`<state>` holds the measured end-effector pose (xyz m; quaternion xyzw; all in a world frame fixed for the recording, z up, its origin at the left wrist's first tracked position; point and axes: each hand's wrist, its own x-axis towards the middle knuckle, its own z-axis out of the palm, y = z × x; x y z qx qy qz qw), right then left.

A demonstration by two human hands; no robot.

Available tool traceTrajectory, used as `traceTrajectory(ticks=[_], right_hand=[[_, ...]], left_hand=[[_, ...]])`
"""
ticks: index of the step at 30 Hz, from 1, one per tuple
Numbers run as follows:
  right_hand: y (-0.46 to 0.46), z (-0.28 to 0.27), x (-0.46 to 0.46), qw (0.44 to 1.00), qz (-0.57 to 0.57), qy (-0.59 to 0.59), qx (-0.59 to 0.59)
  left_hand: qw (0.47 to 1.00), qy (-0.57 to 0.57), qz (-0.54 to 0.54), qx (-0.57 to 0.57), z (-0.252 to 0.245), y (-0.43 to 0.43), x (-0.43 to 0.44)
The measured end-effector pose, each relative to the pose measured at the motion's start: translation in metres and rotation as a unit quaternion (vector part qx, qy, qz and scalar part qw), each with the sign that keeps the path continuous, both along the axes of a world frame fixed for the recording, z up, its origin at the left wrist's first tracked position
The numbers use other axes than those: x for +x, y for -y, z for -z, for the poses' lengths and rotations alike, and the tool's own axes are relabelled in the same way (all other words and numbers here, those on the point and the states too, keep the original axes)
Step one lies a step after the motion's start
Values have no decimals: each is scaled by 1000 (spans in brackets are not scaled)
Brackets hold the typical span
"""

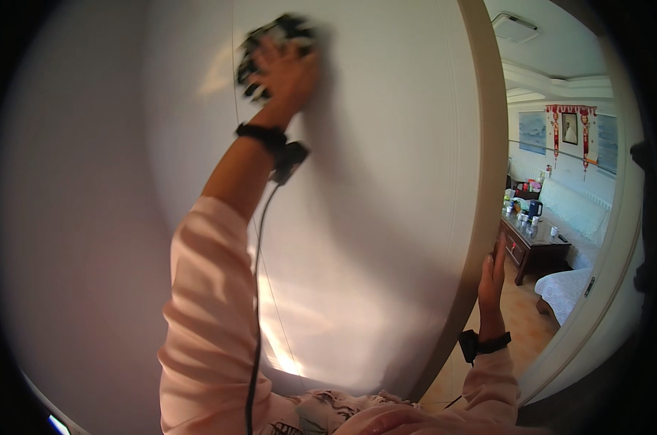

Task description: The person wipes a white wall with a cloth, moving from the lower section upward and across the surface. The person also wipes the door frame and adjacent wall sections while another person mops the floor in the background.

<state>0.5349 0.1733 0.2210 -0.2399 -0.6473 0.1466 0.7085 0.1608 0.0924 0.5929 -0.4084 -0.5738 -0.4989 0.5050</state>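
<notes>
My left hand (287, 70) is raised high against a white door panel (393, 163). Under its spread fingers is a bunched black-and-white cloth (290, 27), pressed to the panel and blurred. Lower down, at the door's beige edge (483, 163), is my right hand (491, 274), its fingers pointing up along the far side. Whether it grips the edge or only rests there is unclear. Each wrist wears a black strap with a small device, and a cable (256, 304) hangs from the left one (290, 160).
To the right, a door frame with a metal strike plate (589, 286) borders the opening. Beyond it stand a dark wooden table (524, 250) with cups and a kettle, a covered seat (565, 288) and a sofa (573, 204). Red hangings and pictures decorate the far wall.
</notes>
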Motion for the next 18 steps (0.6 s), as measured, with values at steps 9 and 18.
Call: traceTrajectory(ticks=[9, 18], right_hand=[[-8, -6, -7, 1000, 8, -13, 13], [-17, 11, -2, 997, 40, -7, -58]], left_hand=[[882, -443, 65, -145, 71, -3, 139], [972, -235, -16, -15, 71, 23, -72]])
